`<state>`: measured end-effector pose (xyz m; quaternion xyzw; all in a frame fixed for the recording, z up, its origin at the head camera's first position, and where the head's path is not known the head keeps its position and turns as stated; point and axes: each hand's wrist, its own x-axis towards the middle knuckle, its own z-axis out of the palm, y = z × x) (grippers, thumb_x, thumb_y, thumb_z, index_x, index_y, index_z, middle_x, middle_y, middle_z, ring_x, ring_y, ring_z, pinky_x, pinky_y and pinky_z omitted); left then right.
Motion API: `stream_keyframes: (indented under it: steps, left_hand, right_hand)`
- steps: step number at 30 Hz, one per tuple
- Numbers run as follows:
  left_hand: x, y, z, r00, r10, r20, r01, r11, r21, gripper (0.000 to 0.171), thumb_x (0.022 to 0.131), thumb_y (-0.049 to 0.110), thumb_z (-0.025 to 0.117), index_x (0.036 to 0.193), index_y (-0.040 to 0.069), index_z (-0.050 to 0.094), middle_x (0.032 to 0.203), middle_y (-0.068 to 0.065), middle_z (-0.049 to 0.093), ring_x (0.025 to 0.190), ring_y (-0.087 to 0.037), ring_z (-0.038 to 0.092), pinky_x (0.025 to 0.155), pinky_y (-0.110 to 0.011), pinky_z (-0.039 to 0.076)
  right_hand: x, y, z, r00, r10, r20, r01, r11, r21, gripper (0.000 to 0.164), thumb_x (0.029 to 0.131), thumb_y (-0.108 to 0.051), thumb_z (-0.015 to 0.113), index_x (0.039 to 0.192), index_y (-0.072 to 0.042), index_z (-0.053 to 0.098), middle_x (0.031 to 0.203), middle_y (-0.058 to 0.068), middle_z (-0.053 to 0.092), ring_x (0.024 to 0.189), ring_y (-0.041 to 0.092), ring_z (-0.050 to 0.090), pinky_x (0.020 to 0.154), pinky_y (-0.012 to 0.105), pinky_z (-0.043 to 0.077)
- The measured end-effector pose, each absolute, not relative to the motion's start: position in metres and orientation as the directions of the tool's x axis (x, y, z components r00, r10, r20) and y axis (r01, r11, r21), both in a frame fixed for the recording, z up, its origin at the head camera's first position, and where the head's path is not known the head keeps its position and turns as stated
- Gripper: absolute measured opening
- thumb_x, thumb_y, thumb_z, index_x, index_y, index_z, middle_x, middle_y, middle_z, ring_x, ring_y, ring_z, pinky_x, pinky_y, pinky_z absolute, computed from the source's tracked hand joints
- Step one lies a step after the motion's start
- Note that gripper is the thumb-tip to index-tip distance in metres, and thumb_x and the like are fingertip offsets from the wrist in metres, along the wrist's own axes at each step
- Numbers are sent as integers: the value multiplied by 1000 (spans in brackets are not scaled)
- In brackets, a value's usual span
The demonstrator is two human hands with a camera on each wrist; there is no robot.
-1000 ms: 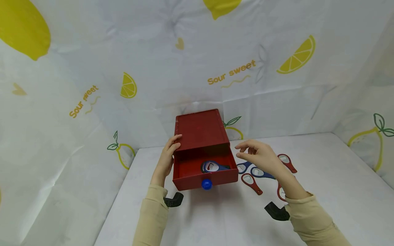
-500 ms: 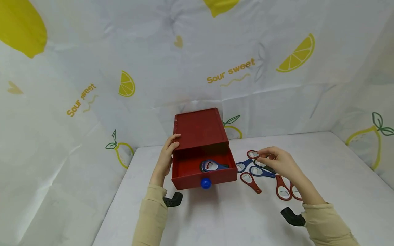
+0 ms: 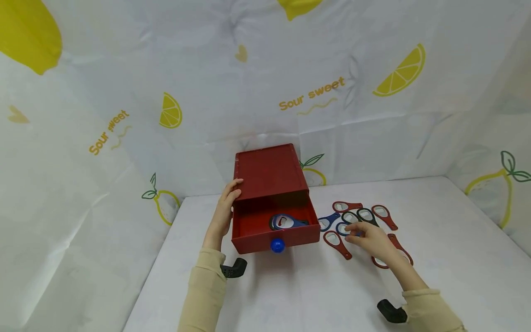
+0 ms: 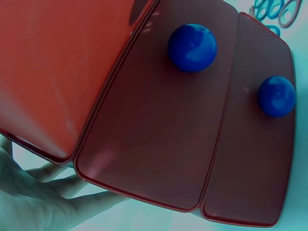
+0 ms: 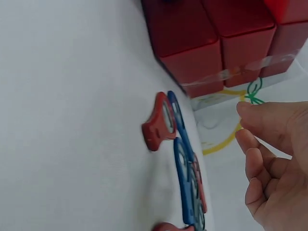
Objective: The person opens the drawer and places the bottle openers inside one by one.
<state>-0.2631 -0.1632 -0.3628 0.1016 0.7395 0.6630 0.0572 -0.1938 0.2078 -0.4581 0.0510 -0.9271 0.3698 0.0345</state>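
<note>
Clearly, right hand [image 3: 371, 238] hovers right of the box [image 3: 271, 170], fingers empty.
Relaxed left hand [image 3: 224, 210] touches it; crowded openers [image 3: 343, 250] could snag.

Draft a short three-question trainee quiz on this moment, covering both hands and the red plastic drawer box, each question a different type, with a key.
1. True or false: the left hand touches the left edge of the red plastic drawer box.
2. Which colour is the loop-headed, short-handled tool lying uppermost in the open red drawer? a) red b) blue c) yellow
3. In the right wrist view, what does the right hand hold?

Key:
1. True.
2. b.
3. Nothing visible.
</note>
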Motion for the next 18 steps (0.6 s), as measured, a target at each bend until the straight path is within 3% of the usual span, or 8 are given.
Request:
stream_keyframes:
  steps: [7,18]
  left_hand:
    - [-263,-162,-363,-972,228,49,76,113,991,44,96,32,37,139,27,34,150,-4,22,129,-30,33,92,-45,38]
    - [-262,-162,-362,-972,227,53,80,110,991,45,96,33,36,140,27,33,150,-5,22,129,-30,33,92,-45,38]
  right_hand:
    - [-192,207,-476,-995,-84,44,-92,741,-665,29,81,-19,69,105,-4,66,88,5,63,68,14,47,56,25,37]
    - [-192,203,-493,-993,-45,-106,36,753,-657,36,78,-24,72,102,2,63,78,3,55,72,16,48,61,28,38]
